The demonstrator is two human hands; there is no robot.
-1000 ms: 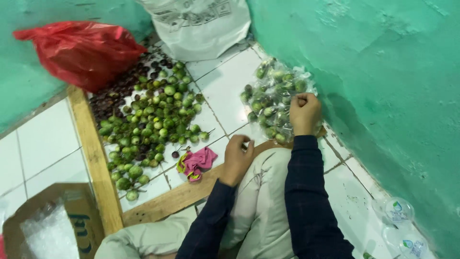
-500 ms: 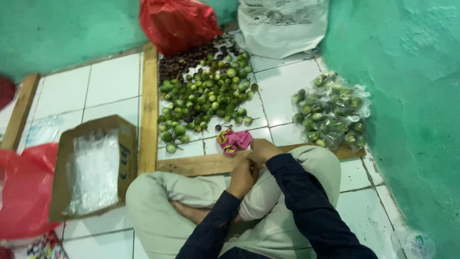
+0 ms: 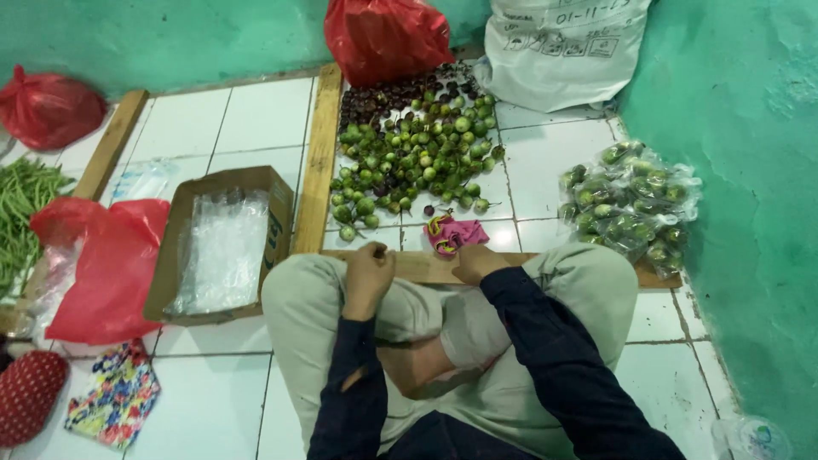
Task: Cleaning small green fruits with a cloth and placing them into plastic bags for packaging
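A white tiled floor (image 3: 256, 111) is carrying everything. Wooden planks (image 3: 319, 153) are lying across it, framing a heap of small green fruits (image 3: 409, 158). A cardboard box (image 3: 223, 243) is sitting to the left, red bags (image 3: 385, 36) and a white sack (image 3: 562, 47) are resting by the wall, and filled clear bags (image 3: 630, 200) are lying at the right.

I sit cross-legged on the white tiled floor (image 3: 256, 111) of what looks like a small produce-sorting corner, hemmed in by rough green painted walls (image 3: 741, 77). A heap of small green and purple fruits (image 3: 417, 149) lies loose on the tiles, filled clear bags (image 3: 635, 200) against the right wall, a cardboard box of empty plastic bags (image 3: 223, 243) beside my knee, sacks (image 3: 558, 47) at the back.
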